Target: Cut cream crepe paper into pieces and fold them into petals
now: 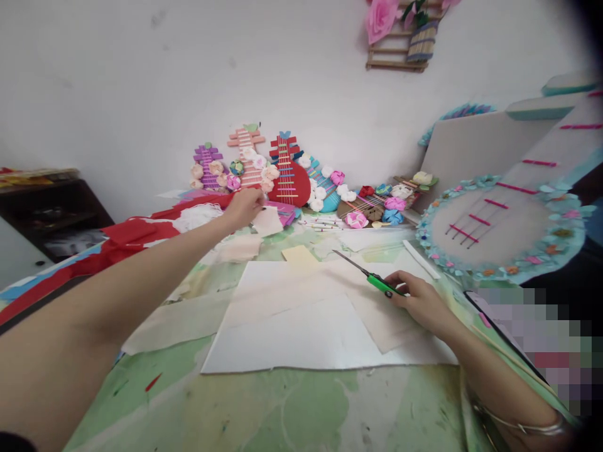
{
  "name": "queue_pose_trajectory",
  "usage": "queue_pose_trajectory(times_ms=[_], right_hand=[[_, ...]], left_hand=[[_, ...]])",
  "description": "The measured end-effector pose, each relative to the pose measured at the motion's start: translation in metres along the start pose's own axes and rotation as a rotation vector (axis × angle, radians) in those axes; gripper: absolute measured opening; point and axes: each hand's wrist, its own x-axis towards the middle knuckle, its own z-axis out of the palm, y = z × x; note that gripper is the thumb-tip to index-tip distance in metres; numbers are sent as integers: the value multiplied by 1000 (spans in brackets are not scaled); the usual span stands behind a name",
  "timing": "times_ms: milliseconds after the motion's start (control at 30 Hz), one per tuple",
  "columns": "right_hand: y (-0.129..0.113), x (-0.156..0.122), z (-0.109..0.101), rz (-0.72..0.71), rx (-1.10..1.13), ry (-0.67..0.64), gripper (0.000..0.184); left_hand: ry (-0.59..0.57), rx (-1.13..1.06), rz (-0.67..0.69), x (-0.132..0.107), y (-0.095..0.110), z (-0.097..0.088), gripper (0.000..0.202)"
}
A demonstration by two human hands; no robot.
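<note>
Here, left hand (247, 206) apparently pinches pale sheet (267, 222); right hand (421, 302) grips cutter (377, 284).

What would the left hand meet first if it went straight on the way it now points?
Probably the red lute-shaped ornament, ahead of the left hand in the picture; the peach-coloured rosette flowers close to that line might be brushed too. Depth is unclear from one view.

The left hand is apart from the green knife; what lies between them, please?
In the head view, between the left hand and the green knife lie pale paper in that hand, then a yellow scrap at the edge of the white board.
</note>
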Motion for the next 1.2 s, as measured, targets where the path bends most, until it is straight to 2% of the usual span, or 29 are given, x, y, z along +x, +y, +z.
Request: queue_pose_trajectory(times_ms=[67,133,267,367,567,700,833,1033,1100,1200], right_hand=[[-1,0,0,14,0,-9,18],[-2,0,0,7,-1,-7,17],[-5,-1,0,-4,1,3,16],[-5,-2,1,2,9,3,17],[-4,-1,1,-3,19,-9,18],[-5,-1,1,1,11,-9,18],[-5,-1,1,26,-9,1,18],[-2,0,2,11,-2,-2,21],[-3,0,2,12,3,-6,21],[-3,-1,0,23,18,13,19]], left_hand=[[26,54,55,-16,-17,-10,6],[-15,95,105,-41,-30,-7,5],[-108,134,174,-90,-47,18,9],[-124,144,189,-108,-55,31,13],[-219,108,232,-116,-63,28,17],[-285,86,231,-128,-58,20,21],[-303,84,200,-137,-51,10,25],[-328,98,151,-130,-50,9,28],[-313,104,129,-126,-51,12,27],[-200,125,75,-125,-44,14,26]])
